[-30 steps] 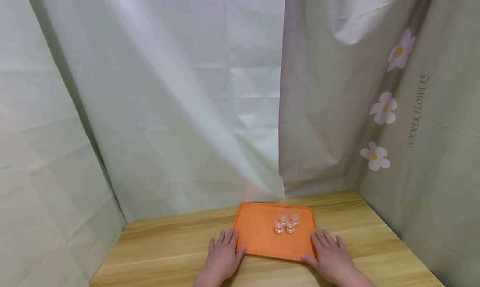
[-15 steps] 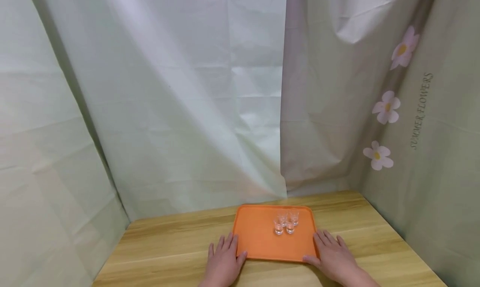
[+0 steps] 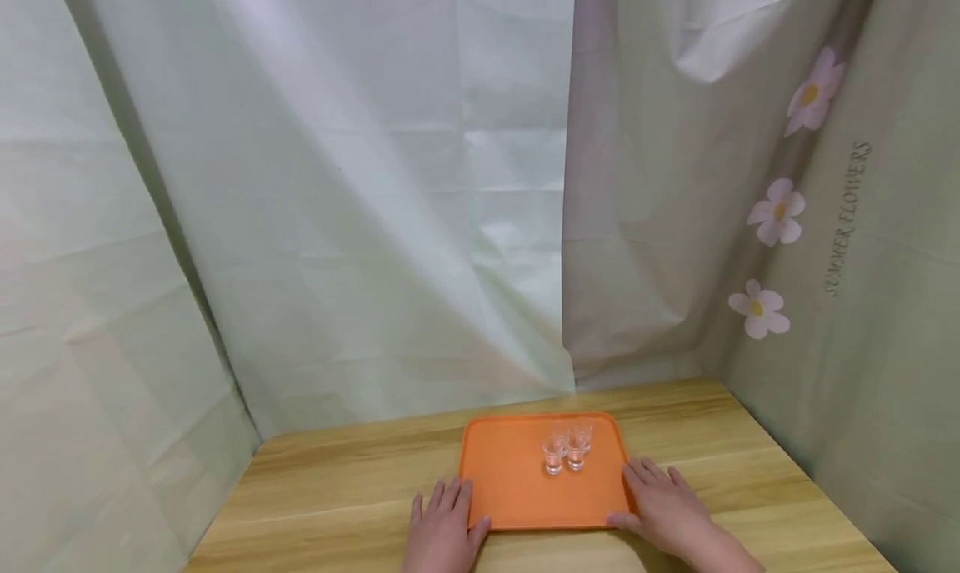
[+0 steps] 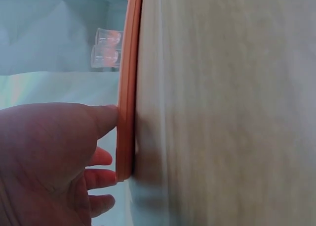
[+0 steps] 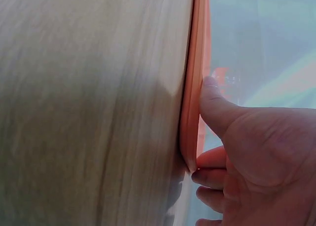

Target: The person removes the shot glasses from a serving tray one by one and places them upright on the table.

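Observation:
An orange tray (image 3: 517,490) lies flat on the wooden table. Four-sided and low-rimmed, it carries several small clear shot glasses (image 3: 553,456) grouped on its right half toward the back. My left hand (image 3: 442,531) grips the front left corner, thumb at the front rim and fingers along the left side. At the opposite front corner, my right hand (image 3: 667,506) holds the rim the same way. The left wrist view shows the left thumb (image 4: 106,118) against the tray's edge; in the right wrist view the right thumb (image 5: 212,95) touches the rim.
Pale curtains (image 3: 375,223) hang behind the table (image 3: 337,490) and on both sides. White flowers and lettering are printed on the right one. Wooden tabletop extends to the left and right of the tray.
The tray has slid slightly toward me and turned, so its front edge lies straighter across the view. Both hands have kept at its corners, and the glasses have moved along with it.

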Motion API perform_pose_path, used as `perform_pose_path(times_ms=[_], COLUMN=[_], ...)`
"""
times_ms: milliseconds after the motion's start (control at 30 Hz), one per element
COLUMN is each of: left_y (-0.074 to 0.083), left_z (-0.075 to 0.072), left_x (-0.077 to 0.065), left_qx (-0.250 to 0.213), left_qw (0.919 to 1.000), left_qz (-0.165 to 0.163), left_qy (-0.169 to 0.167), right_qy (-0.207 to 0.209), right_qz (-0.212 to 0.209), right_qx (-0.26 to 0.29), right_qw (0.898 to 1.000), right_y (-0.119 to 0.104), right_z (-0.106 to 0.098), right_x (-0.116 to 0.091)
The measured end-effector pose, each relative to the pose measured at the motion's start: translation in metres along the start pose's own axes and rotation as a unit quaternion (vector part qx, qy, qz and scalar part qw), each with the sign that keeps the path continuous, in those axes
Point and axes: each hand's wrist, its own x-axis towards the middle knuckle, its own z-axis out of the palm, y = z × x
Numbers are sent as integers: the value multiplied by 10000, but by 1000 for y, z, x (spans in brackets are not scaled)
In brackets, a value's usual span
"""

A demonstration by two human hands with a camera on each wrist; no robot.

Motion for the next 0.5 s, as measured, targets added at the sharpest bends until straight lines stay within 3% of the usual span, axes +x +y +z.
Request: perform_pose_path(times_ms=[500], left_y=[-24], left_z=[-3], left_x=[-20], left_qx=[-21], left_qw=[9990], left_qz=[302], left_qy=[-330], right_qy=[49], right_qz=[-310], right_qx=[246], right_qw=[9992], right_y=[-12], right_z=[0], right_x=[-8])
